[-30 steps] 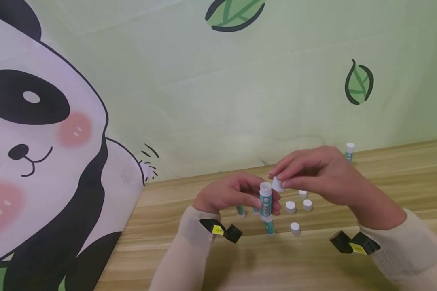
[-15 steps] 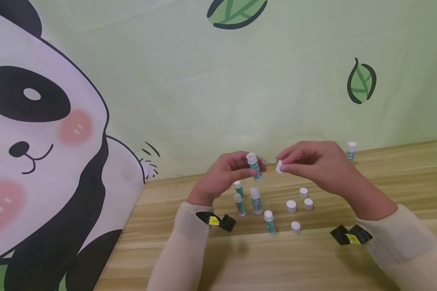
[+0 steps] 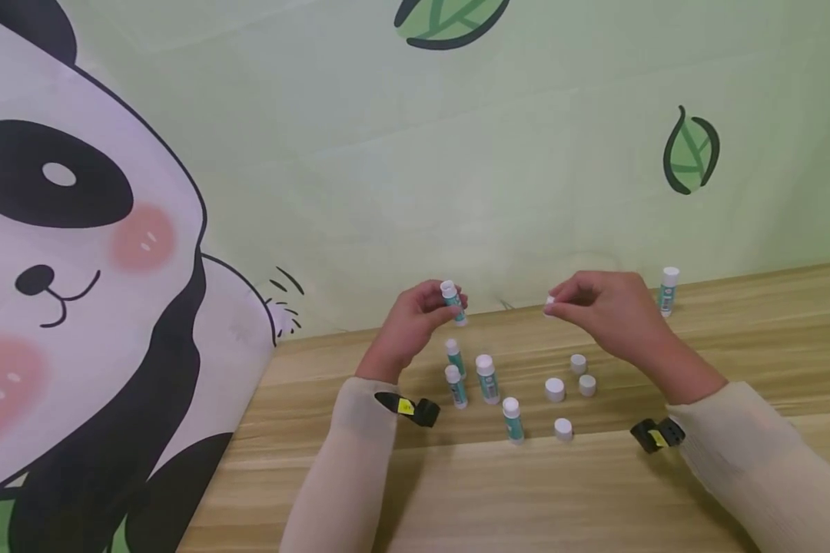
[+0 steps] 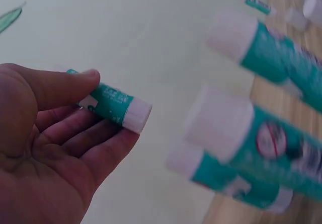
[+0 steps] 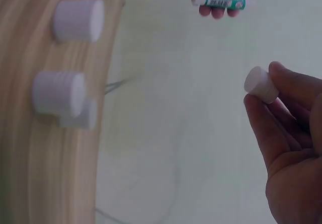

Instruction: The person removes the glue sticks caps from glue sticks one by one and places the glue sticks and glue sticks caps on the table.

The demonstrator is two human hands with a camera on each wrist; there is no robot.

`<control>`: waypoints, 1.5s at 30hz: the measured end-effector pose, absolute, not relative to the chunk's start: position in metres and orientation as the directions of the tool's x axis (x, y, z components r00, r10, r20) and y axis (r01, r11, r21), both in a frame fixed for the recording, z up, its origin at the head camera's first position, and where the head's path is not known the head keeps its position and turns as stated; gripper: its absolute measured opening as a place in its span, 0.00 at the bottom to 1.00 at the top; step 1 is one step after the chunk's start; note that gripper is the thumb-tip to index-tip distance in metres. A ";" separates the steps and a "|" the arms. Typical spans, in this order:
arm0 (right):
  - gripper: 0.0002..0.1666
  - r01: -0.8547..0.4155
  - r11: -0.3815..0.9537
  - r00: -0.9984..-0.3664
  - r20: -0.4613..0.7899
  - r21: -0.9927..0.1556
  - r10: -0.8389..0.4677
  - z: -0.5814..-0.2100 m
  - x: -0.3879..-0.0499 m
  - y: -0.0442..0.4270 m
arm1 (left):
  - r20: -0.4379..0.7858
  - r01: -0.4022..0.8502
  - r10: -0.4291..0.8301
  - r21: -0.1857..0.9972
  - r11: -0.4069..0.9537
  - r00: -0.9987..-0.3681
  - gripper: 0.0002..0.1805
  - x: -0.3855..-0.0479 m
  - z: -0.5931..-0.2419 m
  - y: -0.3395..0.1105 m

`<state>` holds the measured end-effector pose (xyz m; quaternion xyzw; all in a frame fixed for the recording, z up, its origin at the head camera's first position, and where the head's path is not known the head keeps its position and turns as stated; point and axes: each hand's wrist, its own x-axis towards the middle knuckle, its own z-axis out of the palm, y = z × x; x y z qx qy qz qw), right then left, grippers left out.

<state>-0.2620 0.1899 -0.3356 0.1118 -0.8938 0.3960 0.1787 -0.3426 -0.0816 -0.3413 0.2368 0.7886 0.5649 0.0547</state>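
My left hand [image 3: 413,319] holds an uncapped teal-and-white glue stick [image 3: 454,303] between thumb and fingers, tilted, above the back of the table. In the left wrist view the thumb presses along the label of this glue stick [image 4: 113,103]. My right hand [image 3: 605,311] pinches a small white cap [image 5: 261,84] between thumb and fingertips, well apart from the glue stick. Below the left hand stand several more glue sticks [image 3: 487,378], upright. Several white caps [image 3: 555,390] rest on the table between and below the two hands.
A capped glue stick [image 3: 668,292] stands at the back right, just beyond the right hand. The wooden table [image 3: 526,499] meets a pale green cloth backdrop [image 3: 498,169] printed with a panda and leaves.
Both hands have moved apart: the left with the glue stick went left and up, the right with the cap slightly right and up. The standing glue sticks have come into full view.
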 end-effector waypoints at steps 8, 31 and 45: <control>0.07 -0.243 0.786 -0.956 0.280 -0.569 -0.093 -0.356 -0.279 0.208 | 0.107 0.234 0.382 0.924 0.303 -0.918 0.16 -0.357 -0.360 -0.093; 0.10 -0.211 0.851 -0.975 0.047 -0.481 -0.216 -0.386 -0.299 0.230 | -0.166 0.097 0.391 0.815 0.571 -0.905 0.12 -0.369 -0.391 -0.115; 0.11 -0.209 0.850 -0.976 0.051 -0.484 -0.211 -0.390 -0.301 0.232 | -0.169 0.107 0.411 0.815 0.569 -0.896 0.11 -0.370 -0.391 -0.121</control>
